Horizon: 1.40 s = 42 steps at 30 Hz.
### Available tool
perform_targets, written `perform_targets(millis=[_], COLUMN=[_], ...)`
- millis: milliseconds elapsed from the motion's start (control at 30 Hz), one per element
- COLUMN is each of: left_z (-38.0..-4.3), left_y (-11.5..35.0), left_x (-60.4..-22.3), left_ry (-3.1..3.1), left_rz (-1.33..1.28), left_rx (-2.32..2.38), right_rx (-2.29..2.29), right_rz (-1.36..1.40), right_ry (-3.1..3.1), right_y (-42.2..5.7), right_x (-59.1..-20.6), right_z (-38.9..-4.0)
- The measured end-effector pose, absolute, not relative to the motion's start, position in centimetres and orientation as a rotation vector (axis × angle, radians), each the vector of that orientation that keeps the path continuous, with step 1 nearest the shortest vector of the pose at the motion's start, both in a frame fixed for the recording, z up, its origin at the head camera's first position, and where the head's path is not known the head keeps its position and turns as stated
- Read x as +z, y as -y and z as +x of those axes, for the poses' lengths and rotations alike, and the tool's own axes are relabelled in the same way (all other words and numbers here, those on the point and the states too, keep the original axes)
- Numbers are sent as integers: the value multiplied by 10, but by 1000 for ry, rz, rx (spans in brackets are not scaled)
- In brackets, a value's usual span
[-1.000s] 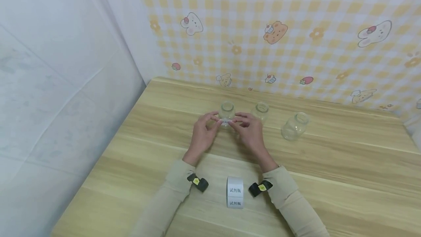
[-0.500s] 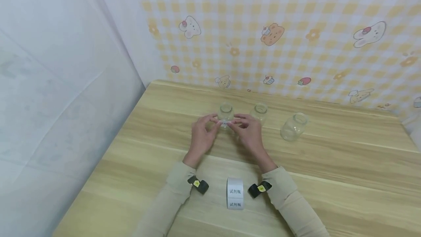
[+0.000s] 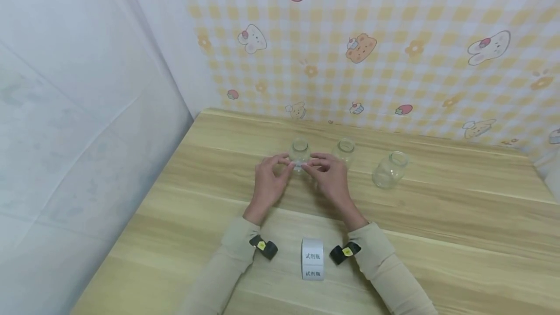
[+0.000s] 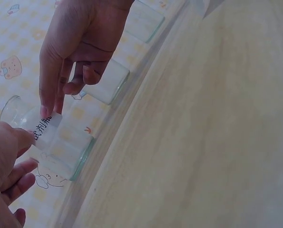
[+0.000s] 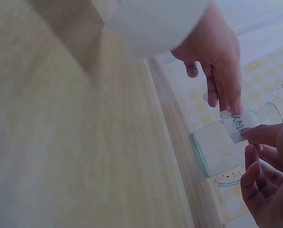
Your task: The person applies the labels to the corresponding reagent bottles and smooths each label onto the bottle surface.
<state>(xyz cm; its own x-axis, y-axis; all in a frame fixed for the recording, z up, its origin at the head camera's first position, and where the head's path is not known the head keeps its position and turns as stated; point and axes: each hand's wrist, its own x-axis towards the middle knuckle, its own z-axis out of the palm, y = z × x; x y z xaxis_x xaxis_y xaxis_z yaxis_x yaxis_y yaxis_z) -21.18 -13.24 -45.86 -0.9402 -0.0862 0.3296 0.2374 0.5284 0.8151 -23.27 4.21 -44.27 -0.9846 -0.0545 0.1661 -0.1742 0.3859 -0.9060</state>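
A small white label (image 4: 47, 130) with black printed characters lies close against the side of a clear glass jar (image 3: 300, 149). My left hand (image 3: 270, 179) pinches one end of the label, its thumb tip on the printed face. At the other end, my right hand (image 3: 330, 174) pinches it with thumb and fingers. In the right wrist view the label (image 5: 235, 126) spans the jar's side between both thumbs, below the jar's neck. The jar stands upright, its lower front partly hidden by the fingers in the head view.
Just right of that jar stands a second glass jar (image 3: 345, 148), partly behind my right hand. A third jar (image 3: 389, 170) is farther right. A roll of printed white labels (image 3: 312, 259) rests on the wooden table (image 3: 437, 237) between my forearms. A checked cloth (image 3: 393, 77) hangs behind.
The head view has tilted up slightly, so the scene sits a little lower. Both hands stay at the jar with the label, whose printed face shows less in the head view now.
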Motion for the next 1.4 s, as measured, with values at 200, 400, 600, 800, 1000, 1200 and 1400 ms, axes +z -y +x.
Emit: perform_targets(millis=[200, 400, 600, 800, 1000, 1200, 1400], left_z=[-211, -212, -214, -214, -214, -215, -216], left_y=[132, 132, 134, 134, 133, 133, 134], left_x=[-460, -459, -458, -459, -459, -460, -462], left_ry=[2443, 2437, 2413, 2414, 2419, 2426, 2431], left_rz=[-102, -84, -87, -87, -79, -78, -81], left_rx=[-1400, -1430, -1464, -1458, -1458, -1444, -1437], right_rx=[1673, 1697, 1721, 1736, 1744, 1793, 1820], right_rz=[205, 199, 178, 187, 189, 188, 193], right_ry=[2533, 2524, 2526, 2493, 2474, 2445, 2434], right_y=[-42, -42, -43, -45, -46, -46, -46], right_x=[-444, -442, -441, -443, -446, -447, -448], right_z=[-233, -234, -235, -236, -237, -237, -237])
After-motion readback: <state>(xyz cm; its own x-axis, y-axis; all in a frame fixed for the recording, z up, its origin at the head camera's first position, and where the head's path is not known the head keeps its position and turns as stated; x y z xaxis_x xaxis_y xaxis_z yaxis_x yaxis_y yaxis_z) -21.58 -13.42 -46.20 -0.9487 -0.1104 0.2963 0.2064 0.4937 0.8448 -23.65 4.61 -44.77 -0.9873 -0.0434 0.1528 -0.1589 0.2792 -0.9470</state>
